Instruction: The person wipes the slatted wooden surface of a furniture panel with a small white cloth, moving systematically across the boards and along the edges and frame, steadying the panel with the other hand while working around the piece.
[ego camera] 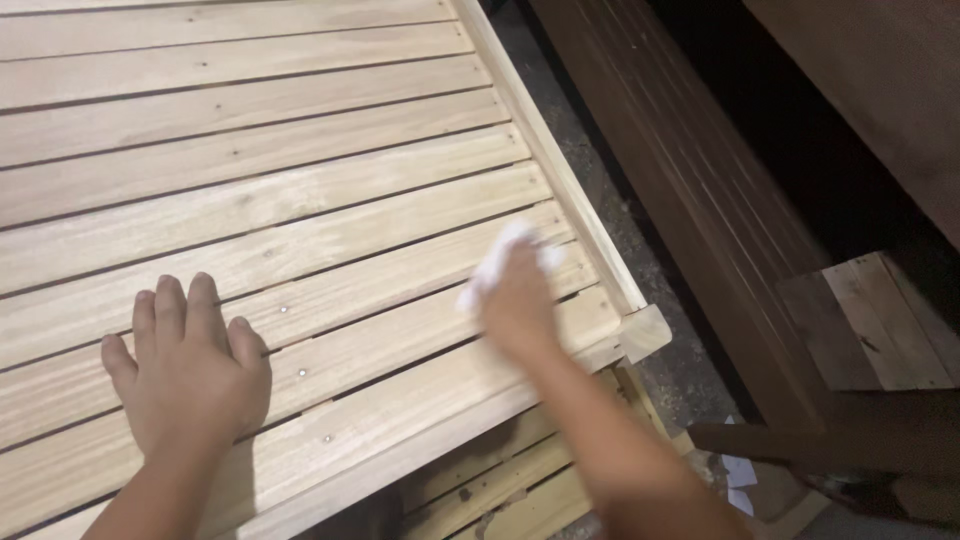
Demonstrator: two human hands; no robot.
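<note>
A pale slatted wooden panel (pixel 300 180) fills the left and middle of the head view. My left hand (pixel 190 365) lies flat on its near slats, fingers together, holding nothing. My right hand (pixel 518 300) is blurred and presses a small white cloth or paper (pixel 500 258) against the slats close to the panel's right rail (pixel 560 170). Small nail heads dot the slats between my two hands.
A dark brown wooden frame (pixel 700 190) runs alongside the panel on the right, across a strip of gritty floor (pixel 625 230). A short pale plank piece (pixel 880 320) rests on dark wood at right. More pale slats (pixel 500 490) lie under the panel's near corner.
</note>
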